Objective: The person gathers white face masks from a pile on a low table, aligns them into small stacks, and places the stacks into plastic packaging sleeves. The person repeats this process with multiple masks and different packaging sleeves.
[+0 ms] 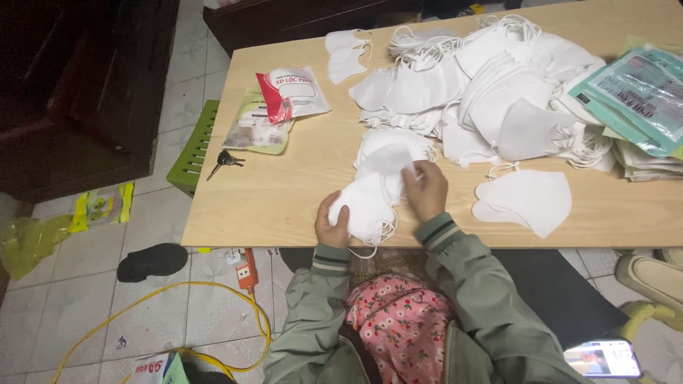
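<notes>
My left hand grips the near edge of a small stack of white face masks at the front of the wooden table. On the top of the same stack rests my right hand, fingers pinching a mask. Just behind the stack lies another small heap of white masks. To the right, a loose pair of masks lies flat. A big pile of white masks with ear loops covers the far middle of the table.
Two flat packets and a bunch of keys lie at the table's left. Green printed packets are stacked at the right edge. A green stool, yellow cable, black slipper and phone are on the floor side.
</notes>
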